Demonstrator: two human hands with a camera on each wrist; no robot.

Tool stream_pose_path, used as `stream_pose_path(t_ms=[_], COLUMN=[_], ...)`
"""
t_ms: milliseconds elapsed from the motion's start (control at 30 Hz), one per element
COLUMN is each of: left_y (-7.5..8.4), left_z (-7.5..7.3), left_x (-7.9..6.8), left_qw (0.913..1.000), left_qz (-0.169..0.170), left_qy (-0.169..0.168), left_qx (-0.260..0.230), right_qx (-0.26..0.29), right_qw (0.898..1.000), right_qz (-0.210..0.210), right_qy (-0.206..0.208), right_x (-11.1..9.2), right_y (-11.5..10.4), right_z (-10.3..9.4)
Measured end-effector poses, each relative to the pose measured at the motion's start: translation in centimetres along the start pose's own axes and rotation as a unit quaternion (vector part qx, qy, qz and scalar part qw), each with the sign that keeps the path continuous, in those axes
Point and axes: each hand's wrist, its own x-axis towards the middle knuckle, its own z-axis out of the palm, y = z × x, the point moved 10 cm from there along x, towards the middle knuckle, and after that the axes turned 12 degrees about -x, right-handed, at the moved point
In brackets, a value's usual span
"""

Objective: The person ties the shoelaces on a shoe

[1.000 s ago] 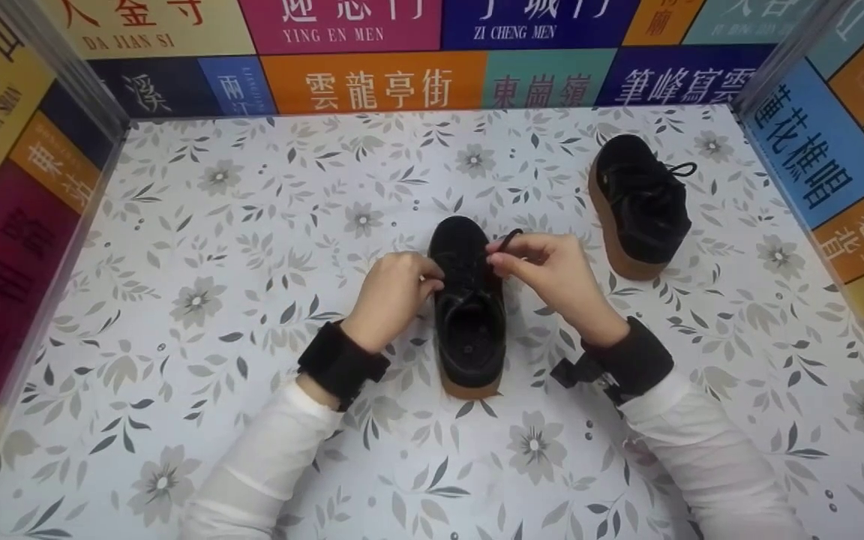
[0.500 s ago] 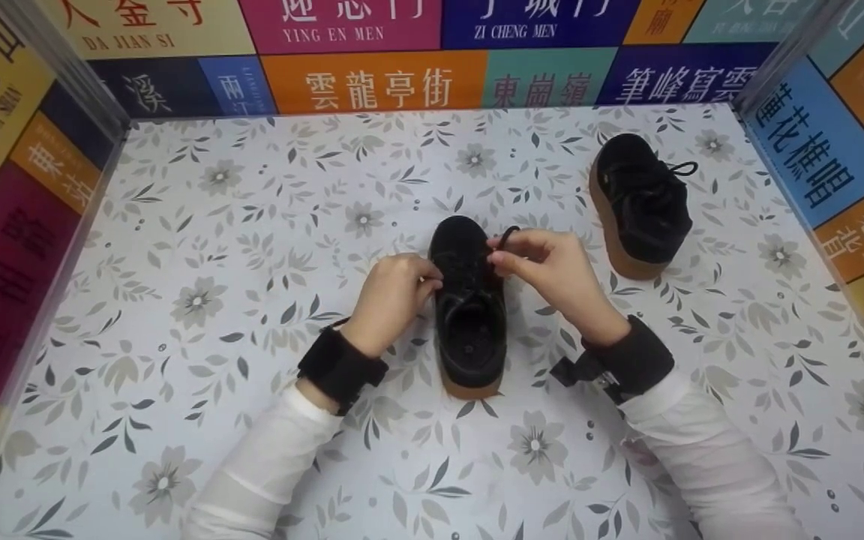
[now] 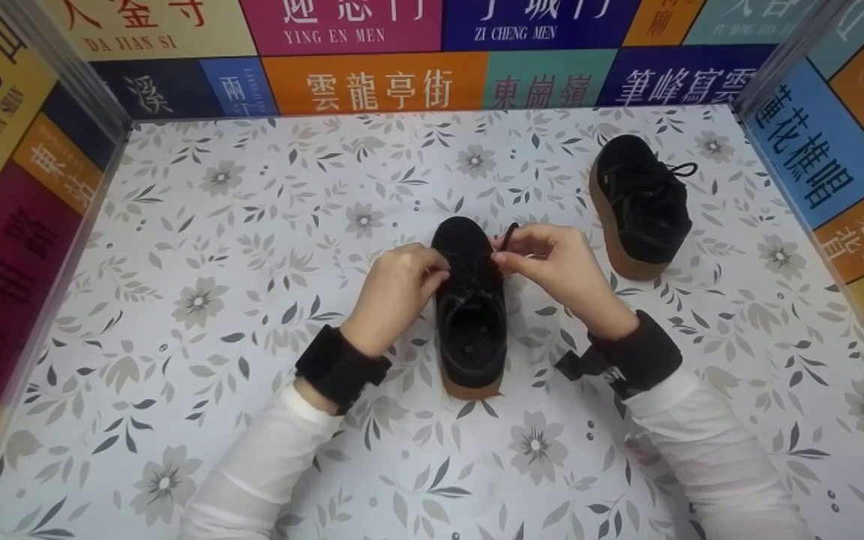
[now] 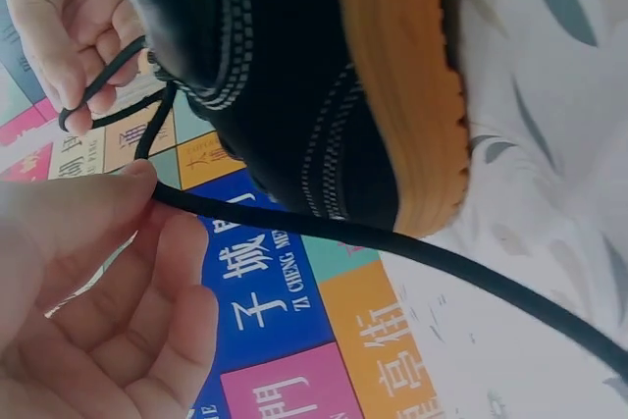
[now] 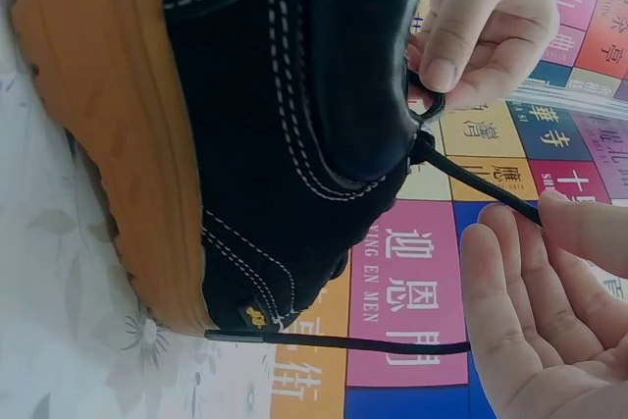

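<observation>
A black shoe [image 3: 469, 371] with a tan sole stands in the middle, toe pointing away. My left hand [image 3: 398, 289] is at the left of its laced front and pinches a black shoelace [image 4: 392, 242] between thumb and finger, as the left wrist view shows. From that pinch one length runs loose past the sole. On the other side, my right hand [image 3: 559, 262] pinches the other part of the lace [image 5: 481, 183], whose tipped end hangs past the toe in the right wrist view. Loops of lace show between the hands near the knot.
A second black shoe [image 3: 646, 225] with a tan sole and a lace loop stands at the back right. White floral paper [image 3: 199, 390] covers the table. Colourful lettered panels [image 3: 372, 82] wall in the back and both sides.
Both hands have shifted a little, the left slightly up and right, the right slightly right. Each keeps its pinch on the lace. Neither shoe has visibly moved.
</observation>
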Motion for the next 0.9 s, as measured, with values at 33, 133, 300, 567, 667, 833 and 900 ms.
stream_pose_path(t_ms=[33, 133, 300, 567, 667, 833, 900], left_y=[0.1, 0.6, 0.9, 1.6, 2.0, 2.7, 2.9], left_z=[0.0, 0.1, 0.5, 1.2, 1.3, 1.6, 1.7], left_x=[0.1, 0.3, 0.8, 1.4, 1.5, 1.5, 1.5], left_qw=[1.0, 1.0, 0.9998, 0.9991, 0.9989, 0.9982, 0.9976], left_qz=[0.001, 0.003, 0.003, 0.012, 0.021, 0.046, 0.059], left_qy=[0.001, -0.002, -0.021, -0.038, -0.037, -0.031, -0.026], left_qx=[-0.001, 0.0, 0.003, -0.014, -0.018, -0.024, -0.026], right_qx=[-0.009, -0.028, -0.032, -0.056, -0.06, -0.063, -0.067], right_qw=[1.0, 1.0, 0.999, 0.998, 0.998, 0.997, 0.997], right_qz=[-0.002, -0.006, -0.005, -0.013, -0.016, -0.015, -0.011], right_qy=[-0.001, -0.004, -0.012, -0.017, -0.022, -0.03, -0.031], right_x=[0.1, 0.2, 0.5, 1.1, 1.4, 2.0, 2.3], right_y=[-0.1, -0.3, -0.5, -1.1, -1.3, -1.3, -1.2], right_z=[0.0, -0.1, 0.0, 0.1, 0.3, 0.7, 0.9])
